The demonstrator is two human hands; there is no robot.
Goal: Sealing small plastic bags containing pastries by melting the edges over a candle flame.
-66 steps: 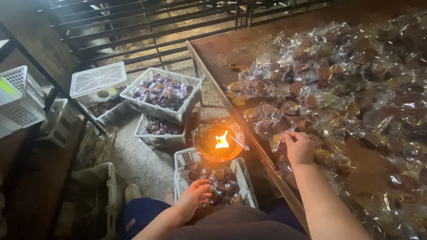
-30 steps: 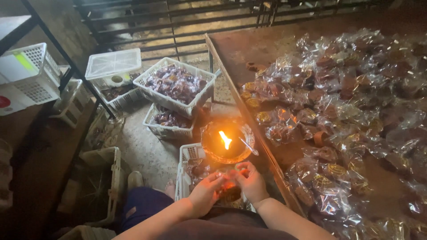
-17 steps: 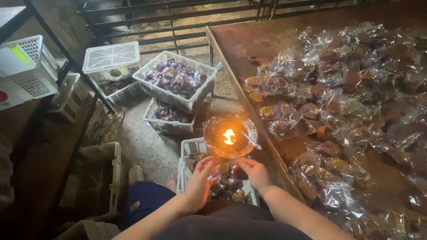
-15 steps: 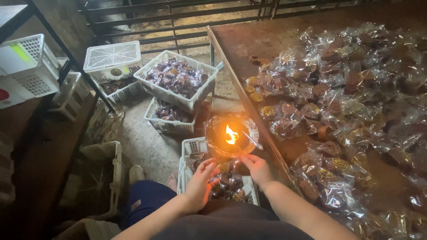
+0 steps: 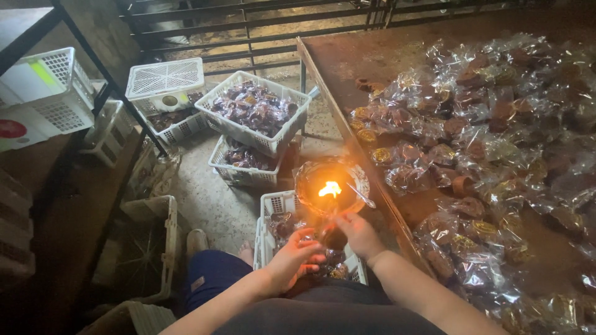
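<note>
Head view, looking down past the knees. Both hands meet low in front of the body, just under the flame (image 5: 329, 188), which burns in a foil-lined bowl (image 5: 357, 177) set at the table's (image 5: 372, 56) near corner — close enough that neither arm needs to stretch.

Left hand (image 5: 292, 260): fingers curled around a small wrapped packet (image 5: 334, 236), gripping it from the left. Right hand (image 5: 360, 234): fingers pinched narrow on the packet's other end, holding it up toward the bowl's near rim. The packet sits between the two hands, dark inside a clear wrap; its loose end is too small to make out.

Directly beneath the hands stands a white basket (image 5: 268, 214) with more wrapped pieces in it — a packet let go here would land in it. Further off on the floor, a stacked basket (image 5: 254, 111) heaped with purple-brown wrapped pieces rests on a second one, and a lidded crate (image 5: 164, 77) stands beside them.

The table on the right is covered with a spread of bagged pieces (image 5: 484, 142), within the right arm's reach. A shoe tip (image 5: 197, 239) shows on the concrete.
</note>
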